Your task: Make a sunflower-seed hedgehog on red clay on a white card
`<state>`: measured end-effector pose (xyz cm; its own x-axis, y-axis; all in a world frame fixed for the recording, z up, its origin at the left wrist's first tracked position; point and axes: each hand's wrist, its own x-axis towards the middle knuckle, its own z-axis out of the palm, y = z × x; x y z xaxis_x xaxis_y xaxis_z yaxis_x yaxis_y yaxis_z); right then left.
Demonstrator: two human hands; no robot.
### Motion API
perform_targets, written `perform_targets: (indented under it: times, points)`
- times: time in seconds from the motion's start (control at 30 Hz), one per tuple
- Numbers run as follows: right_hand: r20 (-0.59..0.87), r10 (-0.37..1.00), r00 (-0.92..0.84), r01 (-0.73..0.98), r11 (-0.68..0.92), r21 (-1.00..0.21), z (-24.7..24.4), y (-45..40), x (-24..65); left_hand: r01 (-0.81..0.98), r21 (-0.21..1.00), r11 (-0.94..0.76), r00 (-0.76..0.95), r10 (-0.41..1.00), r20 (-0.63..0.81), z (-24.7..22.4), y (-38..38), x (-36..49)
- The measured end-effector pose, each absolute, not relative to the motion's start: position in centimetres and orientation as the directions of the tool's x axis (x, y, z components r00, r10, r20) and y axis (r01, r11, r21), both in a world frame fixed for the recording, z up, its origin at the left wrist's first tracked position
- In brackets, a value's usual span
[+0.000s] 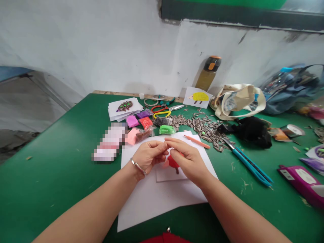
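Observation:
My left hand (151, 156), with a silver bracelet at the wrist, is closed, its thumb and fingers pinched together. My right hand (188, 158) meets it at the fingertips, its fingers bent and closed over the same spot. Whatever lies between the fingertips is too small or hidden to make out. Below the hands lies a small white card (164, 177) bearing a red clay hedgehog shape (174, 162) with a pink snout and brown legs, partly covered by my right hand. Under the card are large white paper sheets (141, 206). An orange clay tool (196, 141) lies beyond my right hand.
Bagged coloured clay (145, 123), scissors (162, 114) and sunflower seeds (205, 128) lie behind the paper. A blue utility knife (249, 163) is at right. Hedgehog cards (125, 107), a bottle (207, 74) and a cloth bag (238, 101) stand or lie farther back.

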<state>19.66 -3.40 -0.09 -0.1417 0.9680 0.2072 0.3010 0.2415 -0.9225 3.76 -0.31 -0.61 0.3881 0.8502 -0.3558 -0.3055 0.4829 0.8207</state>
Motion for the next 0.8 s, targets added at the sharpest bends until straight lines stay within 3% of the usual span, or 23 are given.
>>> perform_targets:
  times: [0.37, 0.57, 0.67, 0.8]
  points:
    - [0.273, 0.95, -0.149, 0.297, 0.307, -0.904, -0.33, -3.25, 19.36, -0.303, 0.822, 0.481, 0.41, 0.845, -0.343, -0.27, -0.41, 3.85]
    - [-0.001, 0.977, -0.212, 0.056, 0.011, -0.998, 0.33, -3.07, 19.79, -0.243, 0.863, 0.443, 0.426, 0.848, -0.315, -0.59, -0.41, 3.88]
    - [-0.088, 0.962, -0.258, 0.016, -0.087, -0.996, 0.37, -3.04, 20.07, -0.206, 0.876, 0.436, 0.456, 0.835, -0.309, -0.54, -0.62, 3.96]
    - [0.098, 0.981, -0.171, 0.225, 0.135, -0.965, 0.4, -3.02, 20.29, -0.186, 0.868, 0.46, 0.5, 0.805, -0.319, -0.44, -0.75, 3.96]
